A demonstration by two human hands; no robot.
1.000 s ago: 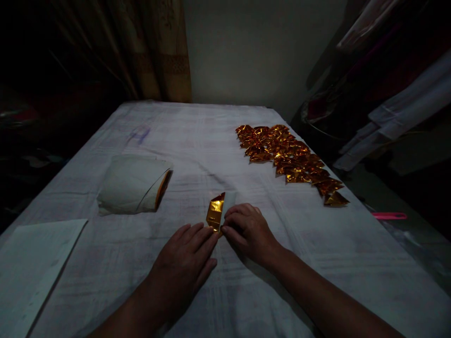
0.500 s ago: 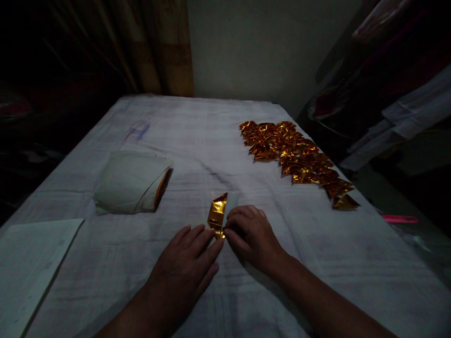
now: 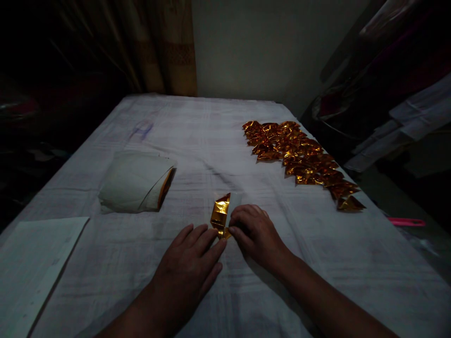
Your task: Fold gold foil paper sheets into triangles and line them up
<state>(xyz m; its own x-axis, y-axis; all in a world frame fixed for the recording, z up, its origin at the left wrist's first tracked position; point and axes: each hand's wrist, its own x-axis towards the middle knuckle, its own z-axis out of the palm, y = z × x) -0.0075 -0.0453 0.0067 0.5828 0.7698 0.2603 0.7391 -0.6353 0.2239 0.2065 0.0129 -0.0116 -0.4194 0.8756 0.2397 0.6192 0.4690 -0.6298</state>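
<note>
A sheet of gold foil paper (image 3: 221, 211), partly folded, lies on the cloth-covered table, with one pointed end away from me. A pale strip of its paper shows along the right side. My left hand (image 3: 192, 260) is palm down with fingers stretched out, its fingertips resting on the near end of the foil paper. My right hand (image 3: 259, 234) has its fingers curled in, thumb and forefinger pinching the foil paper's near right corner. The underside of that corner is hidden by the fingers.
Several folded gold foil pieces (image 3: 296, 152) lie in overlapping rows at the right. Left of my hands is a stack of pale sheets (image 3: 136, 183) with a gold edge; a white sheet (image 3: 38, 263) lies nearer. Beyond the right table edge shows a pink handle (image 3: 407, 222).
The near right corner of the foil paper shows more gold, as my right fingers have shifted slightly away from my left fingertips. The whole view has moved a little.
</note>
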